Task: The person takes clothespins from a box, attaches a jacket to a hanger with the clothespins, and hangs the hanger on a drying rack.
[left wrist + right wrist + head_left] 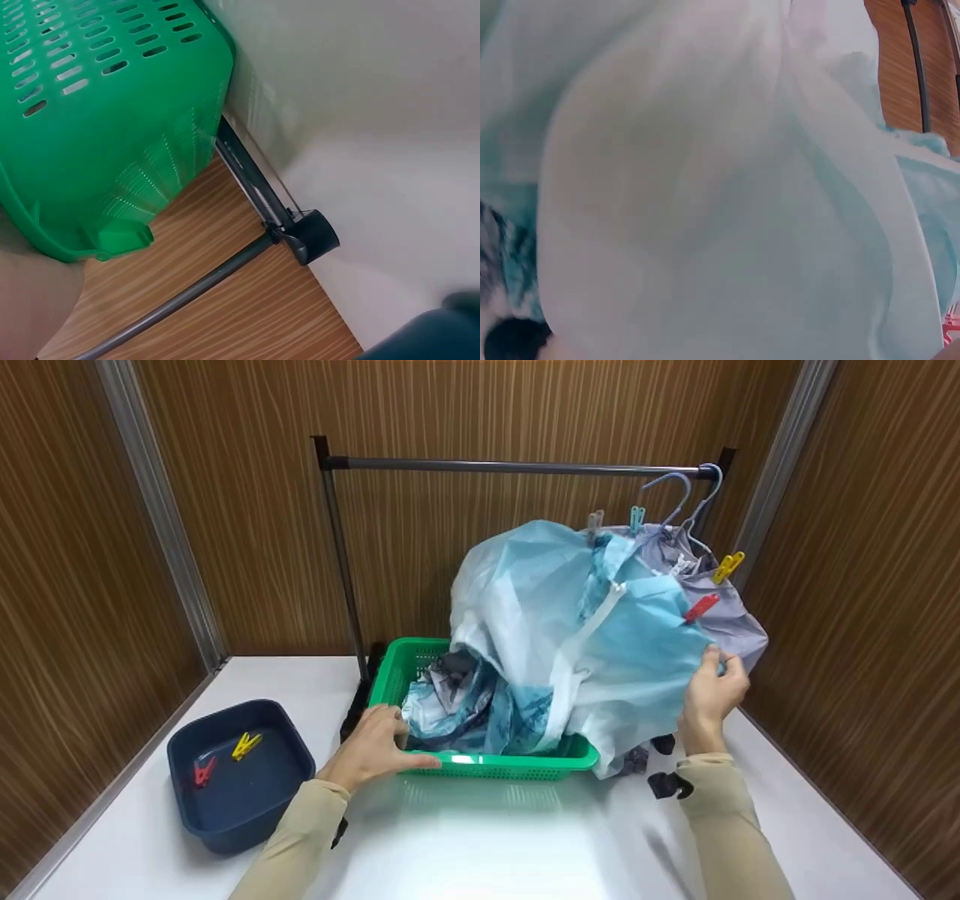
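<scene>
A thin light blue and white garment (pixel 637 637) with a white front strip hangs on a blue hanger (pixel 679 484), its lower part draping over the green basket (pixel 510 765). My right hand (pixel 712 697) pinches the garment's right edge between thumb and fingers, below a red clothespin (pixel 702 608). Cloth fills most of the right wrist view. At the basket's front left corner my left hand (pixel 375 746) grips the rim, its thumb along the front. Crumpled patterned clothes (pixel 480 705) lie inside the basket. A teal clothespin (pixel 637 519) and a grey one (pixel 595 523) sit at the garment's top.
A dark rail (pixel 487 466) on two posts stands behind the basket. A lilac garment (pixel 739 615) with a yellow clothespin (pixel 727 567) hangs at its right end. On the left, a navy tub (pixel 247 821) holds a red and a yellow clothespin. Wooden walls enclose the white table.
</scene>
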`<state>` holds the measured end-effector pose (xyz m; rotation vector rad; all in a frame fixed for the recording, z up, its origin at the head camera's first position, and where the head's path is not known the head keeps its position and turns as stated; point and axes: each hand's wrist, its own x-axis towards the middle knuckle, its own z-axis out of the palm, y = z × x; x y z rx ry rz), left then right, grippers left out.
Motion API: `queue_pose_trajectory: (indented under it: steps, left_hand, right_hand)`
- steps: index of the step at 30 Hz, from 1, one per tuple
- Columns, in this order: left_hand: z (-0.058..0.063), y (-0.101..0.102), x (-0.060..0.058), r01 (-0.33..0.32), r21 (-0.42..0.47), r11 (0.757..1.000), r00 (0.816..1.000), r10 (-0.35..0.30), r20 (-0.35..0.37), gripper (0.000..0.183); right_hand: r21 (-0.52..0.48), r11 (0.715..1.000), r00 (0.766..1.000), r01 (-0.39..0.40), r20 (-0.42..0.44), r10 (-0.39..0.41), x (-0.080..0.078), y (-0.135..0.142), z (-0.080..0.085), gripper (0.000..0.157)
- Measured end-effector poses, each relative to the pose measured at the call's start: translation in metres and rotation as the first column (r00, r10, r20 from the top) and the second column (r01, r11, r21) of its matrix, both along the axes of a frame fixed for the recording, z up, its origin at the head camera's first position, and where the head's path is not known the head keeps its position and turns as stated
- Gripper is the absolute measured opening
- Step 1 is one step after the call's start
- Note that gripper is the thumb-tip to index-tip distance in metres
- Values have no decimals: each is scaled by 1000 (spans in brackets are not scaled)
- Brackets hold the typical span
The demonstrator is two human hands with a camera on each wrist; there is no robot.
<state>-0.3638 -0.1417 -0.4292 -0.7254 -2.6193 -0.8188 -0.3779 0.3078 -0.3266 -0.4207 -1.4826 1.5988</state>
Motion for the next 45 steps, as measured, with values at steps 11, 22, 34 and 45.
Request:
queue_pose_trajectory:
  steps: [11,22,34,45]
  left_hand:
    - [-5,-1,-1,-15,18,1000,1000,15,11,69]
    - [-3,0,-2,-30,29,999,998,28,63,66]
    - [-4,2,-6,-11,-12,1000,1000,11,-3,70]
    - [0,2,-6,-14,-20,1000,1000,15,26,72]
  right_hand:
    - [-102,995,1000,-3,-2,3,-10,32,34,18]
    - [-97,994,996,59,65,-53,-22,57,69,19]
    - [90,986,968,143,193,-158,-36,62,71,31]
    - [113,984,951,139,261,-165,-42,54,64,40]
